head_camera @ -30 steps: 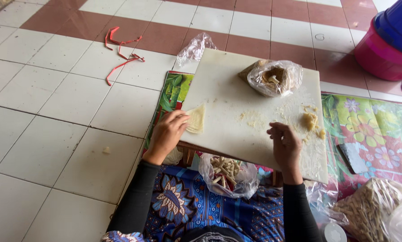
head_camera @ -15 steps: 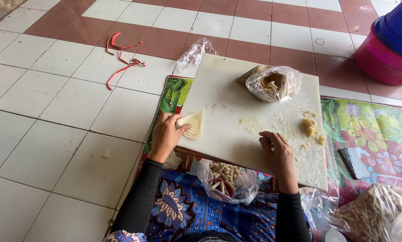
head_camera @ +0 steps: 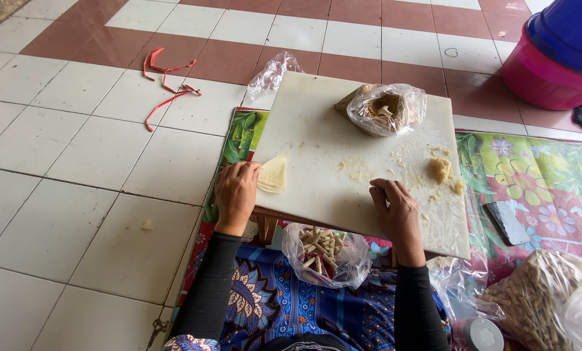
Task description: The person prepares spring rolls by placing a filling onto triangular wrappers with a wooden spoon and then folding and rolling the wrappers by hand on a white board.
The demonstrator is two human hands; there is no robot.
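Left hand (head_camera: 236, 193): fingers curled onto a pale wrapper (head_camera: 273, 174) (resting, not clamped).
Right hand (head_camera: 395, 209): loosely bent, empty, on the white board (head_camera: 343, 136).

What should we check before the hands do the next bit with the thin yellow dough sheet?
1. Left hand touching the thin pale yellow dough sheet: ok.
2. Sheet lying flat on the white rectangular board: ok.
3. Lump of yellowish filling on the board, apart from the sheet: ok.
4. Right hand holding filling: cannot tell, fingers curled.
5. Clear plastic bag of pale rolled sticks open below the board: ok.
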